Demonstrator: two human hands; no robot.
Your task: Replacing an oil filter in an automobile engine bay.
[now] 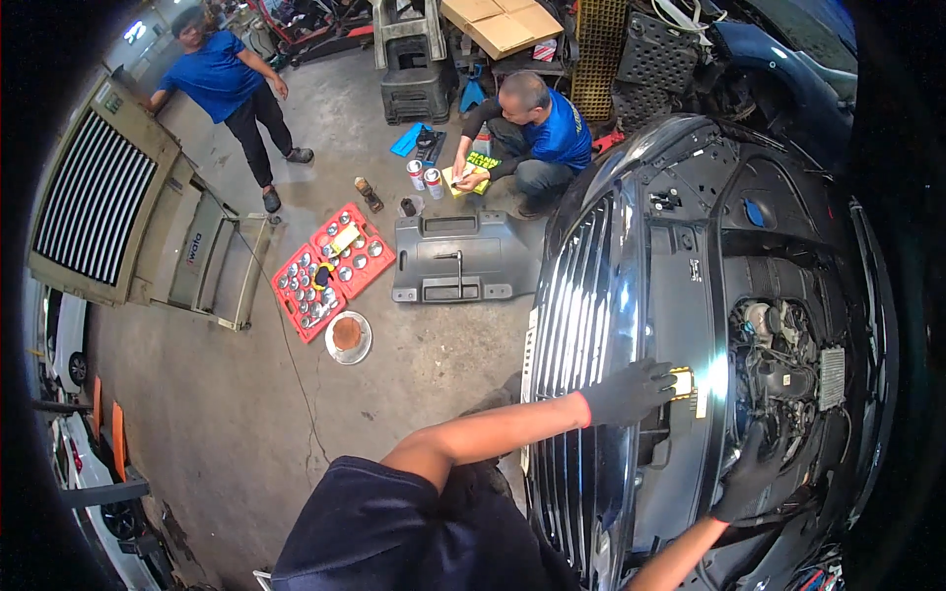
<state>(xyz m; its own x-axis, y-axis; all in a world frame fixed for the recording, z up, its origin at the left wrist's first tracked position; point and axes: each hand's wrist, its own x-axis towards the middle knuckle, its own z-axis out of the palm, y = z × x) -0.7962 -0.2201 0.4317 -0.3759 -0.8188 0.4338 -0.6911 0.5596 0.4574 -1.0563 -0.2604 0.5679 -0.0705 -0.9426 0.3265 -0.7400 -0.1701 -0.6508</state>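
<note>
My left hand point(631, 393), in a dark glove with a red cuff edge, lies on the black front panel point(682, 340) behind the car's grille point(576, 315). Its fingers stretch toward a yellow label point(682, 383), and I see nothing held in it. Further right, my right hand point(751, 481), gloved too, reaches down into the engine bay beside the engine point(778, 379). The fingers of that hand blend into the dark parts, so whether they grip anything is hidden. A silver finned box point(833, 379) sits on the engine's far side.
On the floor lie a red tool case point(330, 266) with round metal caps, a dish point(347, 338) holding a brown disc, and a grey plastic cover point(455, 258) with a ratchet on it. One person point(547, 133) squats by two cans; another point(222, 79) stands beside a beige machine point(108, 187).
</note>
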